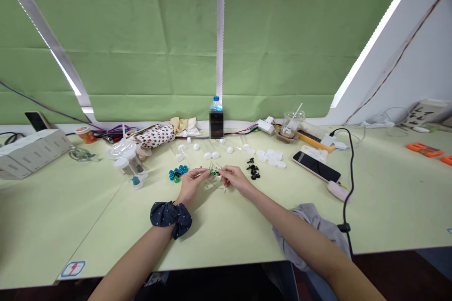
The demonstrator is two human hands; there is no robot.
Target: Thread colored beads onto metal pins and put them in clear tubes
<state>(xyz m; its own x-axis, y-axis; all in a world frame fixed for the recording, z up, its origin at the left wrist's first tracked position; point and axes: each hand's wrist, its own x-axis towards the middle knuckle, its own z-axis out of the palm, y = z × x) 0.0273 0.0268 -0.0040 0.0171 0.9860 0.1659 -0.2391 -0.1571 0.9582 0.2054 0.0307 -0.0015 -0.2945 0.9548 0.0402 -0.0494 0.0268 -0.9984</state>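
Observation:
Above the middle of the desk, my left hand (190, 182) and my right hand (236, 178) meet, fingers closed. Between their fingertips is a small green piece with thin silvery wires (213, 172); its exact kind is too small to make out. Just beneath it on the desk lie loose thin metal pieces (216, 187). Shiny blue balls (178, 170) and a green ball (176, 179) sit left of my left hand. Right of my right hand are several small black pieces with wide round heads (253, 169).
White round caps (271, 157) and clear tubes with white caps (208, 155) are spread behind my hands. A bottle (216, 124) stands by the window. Clear plastic cups (130, 160) are at left; a phone (316, 167) and a black cable (349, 188) at right.

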